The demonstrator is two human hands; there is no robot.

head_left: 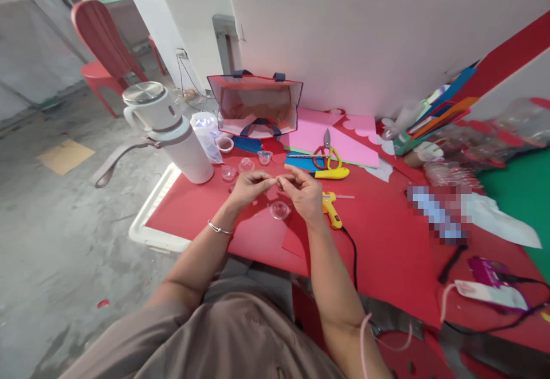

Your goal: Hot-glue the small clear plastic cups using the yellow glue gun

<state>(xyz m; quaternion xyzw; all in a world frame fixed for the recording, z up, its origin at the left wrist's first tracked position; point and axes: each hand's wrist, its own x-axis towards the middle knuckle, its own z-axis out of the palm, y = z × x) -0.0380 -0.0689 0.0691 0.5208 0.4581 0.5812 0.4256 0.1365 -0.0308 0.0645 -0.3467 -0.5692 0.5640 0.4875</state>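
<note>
Over the red tabletop, my left hand and my right hand meet with their fingertips pinched together. Whatever they pinch is too small to make out. Just below them lies a clear plastic cup or lid. Behind the fingers stand more small clear cups, one near the middle and another to the left. Close to my right hand are a yellow glue gun with a clear stick in it, a yellow-handled tool and scissors.
A large white tumbler stands at the table's left edge on a white tray. An open bag sits at the back, beside pink sheets. Plastic containers crowd the right. A black cord runs over the front edge.
</note>
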